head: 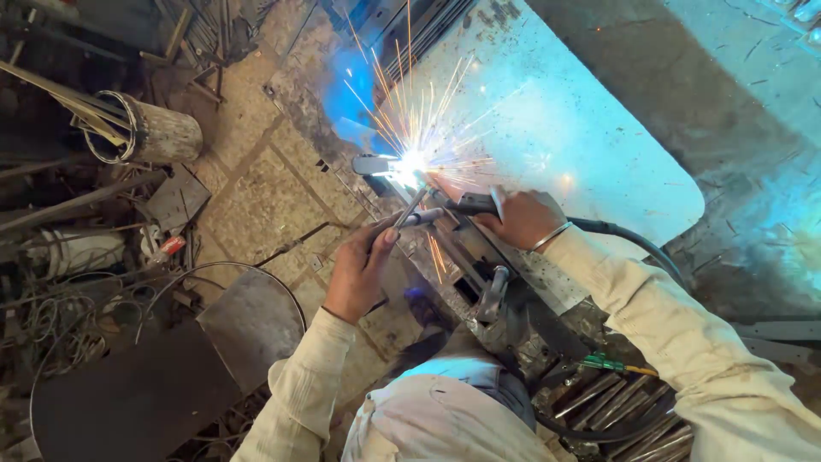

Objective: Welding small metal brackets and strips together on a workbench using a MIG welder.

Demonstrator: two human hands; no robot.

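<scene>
- While sparks [419, 128] fly, the right hand [523, 217] grips the electrode holder [469, 204]; welding is underway.
- Beside the sparks, the left hand [359, 269] pinches the rod [410, 208]; steadiness matters next.

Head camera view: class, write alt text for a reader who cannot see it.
A person's right hand holds a welding electrode holder whose rod throws bright sparks against a metal frame. The left hand steadies the rod. Scrap metal litters the stone floor.

A dented grey metal bucket [154, 130] lies tipped on the paved stone floor [265, 184], near tangled loose wires [60, 329] and a dark curved steel sheet [137, 393].
</scene>
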